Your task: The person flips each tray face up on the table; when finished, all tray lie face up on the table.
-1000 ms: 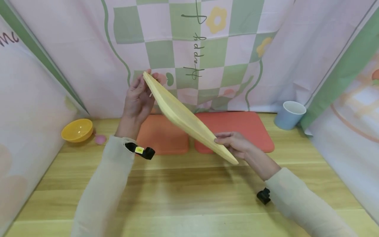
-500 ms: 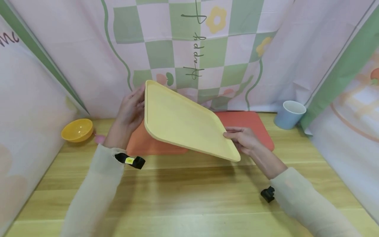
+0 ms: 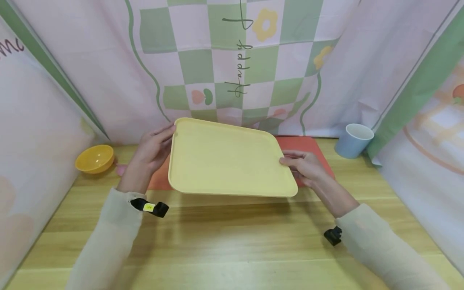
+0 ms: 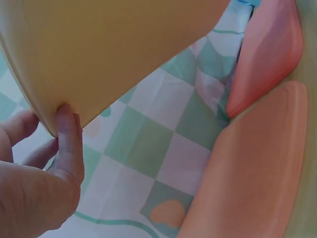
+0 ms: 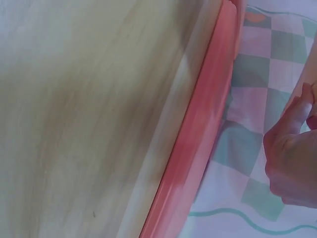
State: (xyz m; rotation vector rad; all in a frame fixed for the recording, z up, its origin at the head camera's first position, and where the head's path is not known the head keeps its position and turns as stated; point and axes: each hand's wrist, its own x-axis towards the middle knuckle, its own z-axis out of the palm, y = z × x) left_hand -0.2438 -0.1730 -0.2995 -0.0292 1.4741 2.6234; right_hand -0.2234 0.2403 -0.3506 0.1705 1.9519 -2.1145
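A pale yellow rectangular tray is held up above the table, its flat inner face tilted toward me. My left hand pinches its left edge near the upper corner. In the left wrist view, fingers of the left hand lie on both sides of the tray corner. At the opposite side, my right hand grips the right edge, thumb over the rim. Only a sliver of the tray shows in the right wrist view, beside the right hand.
Behind the held tray, a red tray and an orange tray lie on the wooden table, partly covered. A yellow bowl and a small pink item are at left. A blue cup stands back right, by the curtain.
The yellow tray has turned from nearly edge-on to showing its broad face. Its left end has come down with the left hand, which moved down and left; the right hand shifted slightly right.
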